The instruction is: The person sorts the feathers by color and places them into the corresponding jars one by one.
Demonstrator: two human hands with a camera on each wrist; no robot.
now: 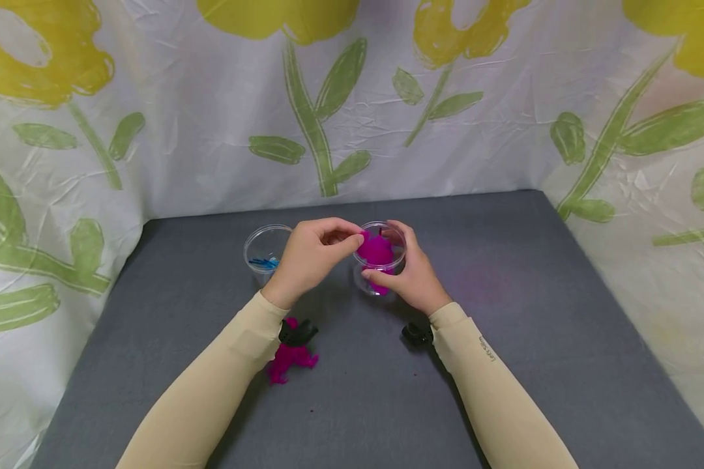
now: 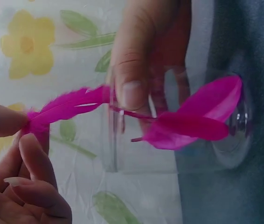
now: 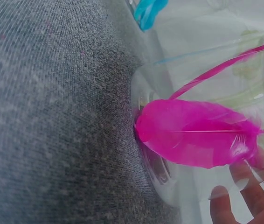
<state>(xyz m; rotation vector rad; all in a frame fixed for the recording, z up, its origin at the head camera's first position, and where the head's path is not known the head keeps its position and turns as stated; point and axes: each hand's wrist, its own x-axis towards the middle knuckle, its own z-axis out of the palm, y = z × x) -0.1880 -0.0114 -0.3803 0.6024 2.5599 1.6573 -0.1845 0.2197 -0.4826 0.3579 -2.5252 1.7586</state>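
Note:
A clear plastic cup [image 1: 358, 281] stands on the dark table, gripped by my right hand [image 1: 418, 277] with the thumb on its near side and fingers round the far side. Inside it are magenta feathers [image 2: 192, 122], which the right wrist view shows close up through the wall. My left hand [image 1: 317, 254] is beside the cup's rim. Its thumb and index finger pinch the end of another magenta feather [image 2: 71, 106], whose quill end reaches past the rim into the cup.
Left of my left hand stands a second clear cup [image 1: 248, 253] holding blue feathers [image 1: 264, 263], partly behind that hand. A loose pile of magenta feathers [image 1: 290, 361] lies on the table [image 1: 504, 391] by my left forearm. A white cloth [image 1: 182, 130] with flowers hangs around the table.

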